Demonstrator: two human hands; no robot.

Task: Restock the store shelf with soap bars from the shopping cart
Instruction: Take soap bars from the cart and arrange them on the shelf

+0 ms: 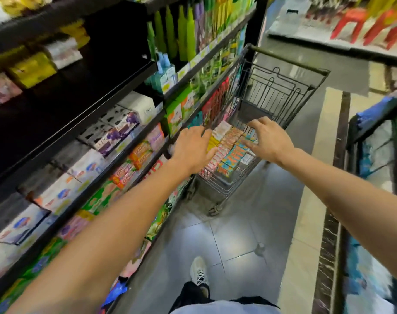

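I am reaching both hands over one shopping cart (274, 91) beside the store shelf (116, 141). My left hand (193, 150) and right hand (269, 139) are spreading open, gripping nothing, hovering just above several rows of soap bars (230, 146), too blurred to count.

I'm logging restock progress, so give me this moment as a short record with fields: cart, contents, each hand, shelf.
cart: wire shopping cart stands in the aisle beside the shelf
contents: rows of boxed soap bars in the basket
left hand: fingers spread, over the soap bars, nothing visibly held
right hand: fingers spread, over the soap bars, nothing visibly held
shelf: on the person's left, stocked with boxed goods
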